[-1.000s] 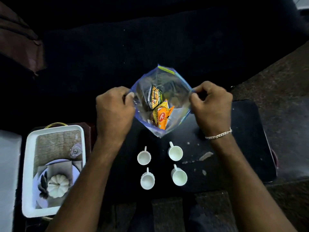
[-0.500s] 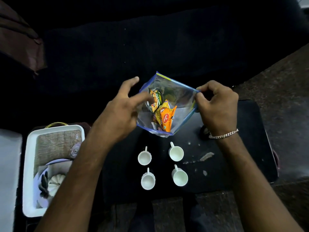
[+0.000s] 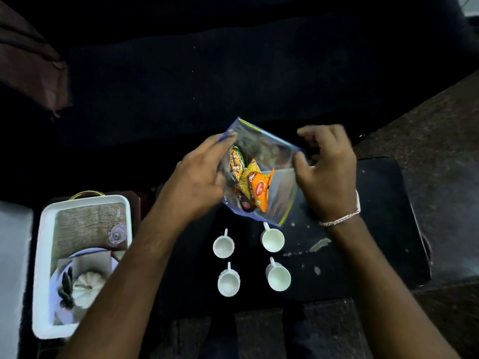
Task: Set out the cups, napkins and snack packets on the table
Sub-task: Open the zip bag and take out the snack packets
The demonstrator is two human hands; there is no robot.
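A clear zip bag with blue edges hangs tilted above the black table. Inside it lie snack packets: an orange one, a yellow-green one and a yellow one between them. My right hand pinches the bag's right rim with the thumb, the other fingers spread. My left hand is at the bag's left mouth, fingers stretched into the opening, holding nothing. Several white cups stand upright below the bag in two rows, such as the far left cup and the near right cup.
A white tray sits left of the table, holding a woven mat, a small clear glass, a plate and a white pumpkin-shaped piece. A dark sofa fills the back. A brown cushion lies at the upper left.
My left hand let go of the bag's left edge and has moved its fingers into the mouth. The bag has tilted and dropped a little. My right hand's fingers have spread.
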